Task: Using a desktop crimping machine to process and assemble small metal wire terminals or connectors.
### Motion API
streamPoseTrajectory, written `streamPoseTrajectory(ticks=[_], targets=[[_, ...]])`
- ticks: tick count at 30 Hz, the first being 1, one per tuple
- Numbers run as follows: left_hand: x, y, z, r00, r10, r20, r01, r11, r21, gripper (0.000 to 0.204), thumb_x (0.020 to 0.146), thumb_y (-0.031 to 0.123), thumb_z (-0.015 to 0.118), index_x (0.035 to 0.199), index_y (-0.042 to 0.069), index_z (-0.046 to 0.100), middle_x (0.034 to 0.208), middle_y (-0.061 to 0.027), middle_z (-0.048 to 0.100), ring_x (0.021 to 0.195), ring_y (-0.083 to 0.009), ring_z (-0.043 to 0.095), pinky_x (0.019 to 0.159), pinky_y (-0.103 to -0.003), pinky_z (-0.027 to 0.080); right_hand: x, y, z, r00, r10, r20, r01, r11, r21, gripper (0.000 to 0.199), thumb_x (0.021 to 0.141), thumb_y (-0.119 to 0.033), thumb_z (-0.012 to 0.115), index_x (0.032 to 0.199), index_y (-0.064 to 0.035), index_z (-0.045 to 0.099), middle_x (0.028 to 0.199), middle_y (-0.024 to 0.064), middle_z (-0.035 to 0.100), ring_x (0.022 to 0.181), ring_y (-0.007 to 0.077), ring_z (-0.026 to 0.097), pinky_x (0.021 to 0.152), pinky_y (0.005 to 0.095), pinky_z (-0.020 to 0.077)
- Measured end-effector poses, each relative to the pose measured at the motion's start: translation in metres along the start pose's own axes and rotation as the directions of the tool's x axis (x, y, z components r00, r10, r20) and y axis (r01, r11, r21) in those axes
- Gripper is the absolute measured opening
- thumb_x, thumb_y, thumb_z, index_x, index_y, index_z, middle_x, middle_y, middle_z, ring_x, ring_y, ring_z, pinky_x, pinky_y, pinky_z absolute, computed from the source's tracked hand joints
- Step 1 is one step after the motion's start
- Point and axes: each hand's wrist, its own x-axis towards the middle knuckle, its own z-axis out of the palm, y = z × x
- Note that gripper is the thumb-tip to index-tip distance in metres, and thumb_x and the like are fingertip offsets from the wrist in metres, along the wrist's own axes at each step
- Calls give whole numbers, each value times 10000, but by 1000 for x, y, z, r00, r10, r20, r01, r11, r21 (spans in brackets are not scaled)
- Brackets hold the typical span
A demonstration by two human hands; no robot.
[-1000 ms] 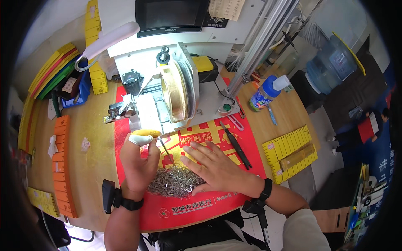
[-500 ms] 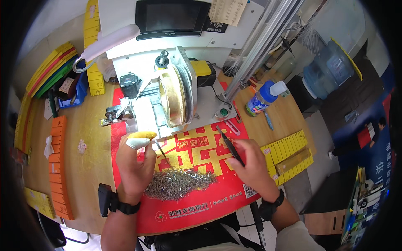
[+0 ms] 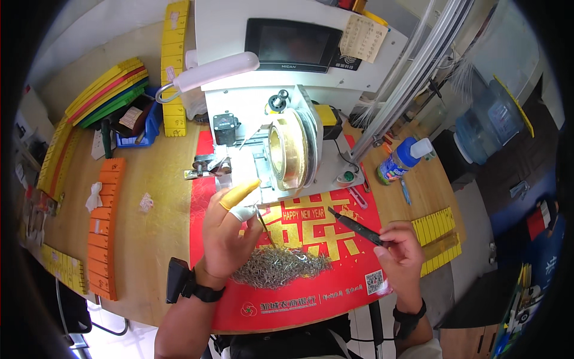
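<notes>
My left hand is closed in a pinch above a heap of thin, curly silver metal pieces. A yellow finger cot and a white finger cot cover two of its fingertips. A thin metal strip runs from that pinch down toward the heap. On the right, my right hand holds slim black tweezers by their rear end, tip pointing up and left. The heap rests on a red and gold printed mat.
Beyond the mat stands a white machine with a dark screen and a gold-coloured wheel. A lamp reaches in from the left. An orange tray lies left; a blue-capped bottle and yellow trays are right.
The view has shifted, so the bench appears farther right. My right hand has drawn back from the machine toward me, with the tweezers now lying flatter. The left hand keeps its pinch.
</notes>
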Motion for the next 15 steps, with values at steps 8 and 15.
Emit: streamPoseTrajectory(ticks=[8,15], targets=[[-2,-3,1,999,-28,26,29,999,-23,240,785,-88,765,922,31,608,1255,-203,742,1205,-435,681,1123,-529,503,31,-32,48,952,-253,170,285,938,-200,273,835,38,823,1069,-32,700,1150,134,689,991,295,712,843,357,574],[0,-4,2,1000,-27,6,27,999,-21,235,781,-94,751,908,24,593,1256,-217,738,1192,-438,685,1141,-548,488,47,-70,75,826,-525,205,538,843,-12,415,773,-1,897,1133,-76,704,1200,166,705,988,280,740,811,358,637]])
